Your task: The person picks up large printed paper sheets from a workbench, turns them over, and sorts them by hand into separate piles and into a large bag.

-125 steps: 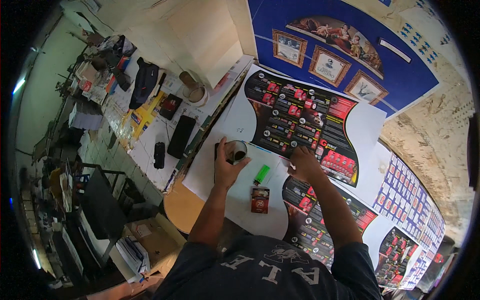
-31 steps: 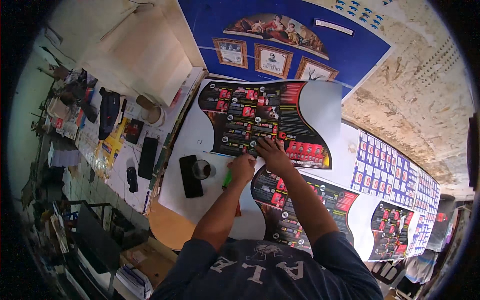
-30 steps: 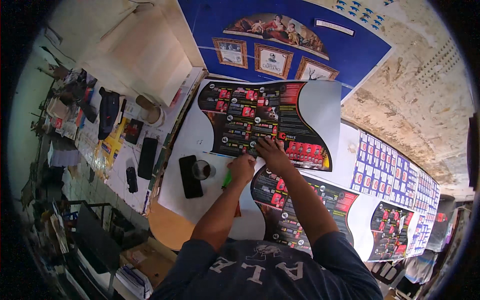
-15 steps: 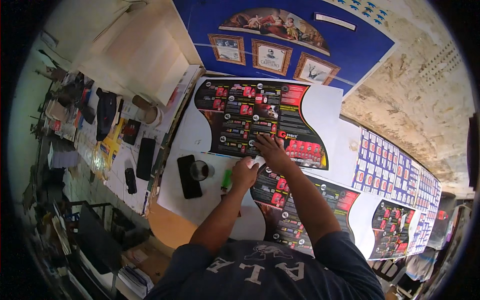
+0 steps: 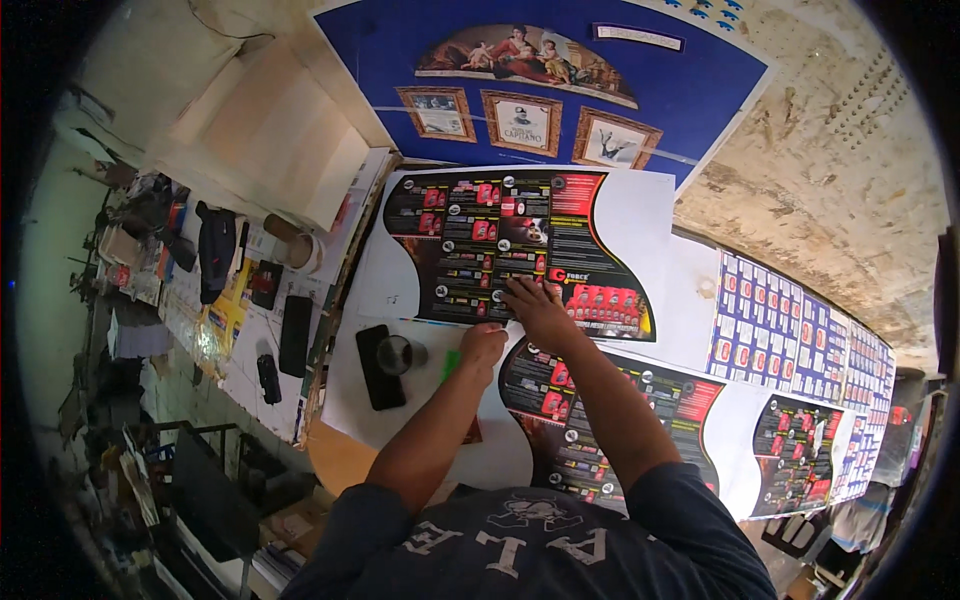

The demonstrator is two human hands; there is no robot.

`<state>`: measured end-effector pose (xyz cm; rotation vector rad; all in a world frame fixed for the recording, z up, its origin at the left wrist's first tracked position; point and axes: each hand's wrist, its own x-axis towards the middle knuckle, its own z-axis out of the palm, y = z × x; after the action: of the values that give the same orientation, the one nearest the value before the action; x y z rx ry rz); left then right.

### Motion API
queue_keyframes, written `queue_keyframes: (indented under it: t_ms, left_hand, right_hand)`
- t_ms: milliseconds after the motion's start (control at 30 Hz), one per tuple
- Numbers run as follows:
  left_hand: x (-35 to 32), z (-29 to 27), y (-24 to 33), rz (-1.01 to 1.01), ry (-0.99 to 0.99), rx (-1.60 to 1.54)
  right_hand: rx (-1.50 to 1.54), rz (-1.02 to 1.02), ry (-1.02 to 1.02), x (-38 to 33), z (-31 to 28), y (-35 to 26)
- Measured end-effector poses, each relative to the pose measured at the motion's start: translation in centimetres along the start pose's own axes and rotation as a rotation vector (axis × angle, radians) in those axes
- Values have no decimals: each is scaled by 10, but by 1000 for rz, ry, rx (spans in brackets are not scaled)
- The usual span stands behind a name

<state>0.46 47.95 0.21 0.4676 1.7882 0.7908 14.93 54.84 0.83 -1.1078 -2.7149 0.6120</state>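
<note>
Two hands' fingers (image 5: pixel 520 295) press flat on the black printed sheet (image 5: pixel 480 240).

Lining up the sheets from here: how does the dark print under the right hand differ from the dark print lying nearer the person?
The upper print lies fully exposed; the lower print is partly hidden by the right forearm. The right hand rests flat on the upper print; the left hand sits beside the lower print's corner. Both are black and red with curved edges on white sheets.

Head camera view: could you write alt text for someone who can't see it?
Seen from above, a person's right hand presses flat on a black printed sheet while the left hand rests at its lower edge. A black phone and a glass lie to the left.
</note>
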Motion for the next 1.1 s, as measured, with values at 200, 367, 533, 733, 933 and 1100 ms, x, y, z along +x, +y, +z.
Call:
queue_keyframes:
  t_ms: [200, 367, 533, 733, 933, 1100]
  left_hand:
    - [9, -7, -27, 57, 73, 100]
    - [-6, -13, -14, 124, -42, 35]
    - [26, -41, -61, 440, 102, -77]
    - [11, -26, -24, 842, 286, 644]
    - [28, -36, -12, 586, 294, 1227]
    - [12, -19, 2, 490, 285, 1273]
  right_hand:
    - [-67, -56, 49, 2, 4, -9]
    - [-29, -73, 80, 0, 1, -7]
    - [90, -321, -31, 13, -18, -32]
    - [26, -360, 43, 27, 22, 0]
    - [13, -437, -8, 30, 1, -12]
    - [57, -406, 90, 14, 23, -6]
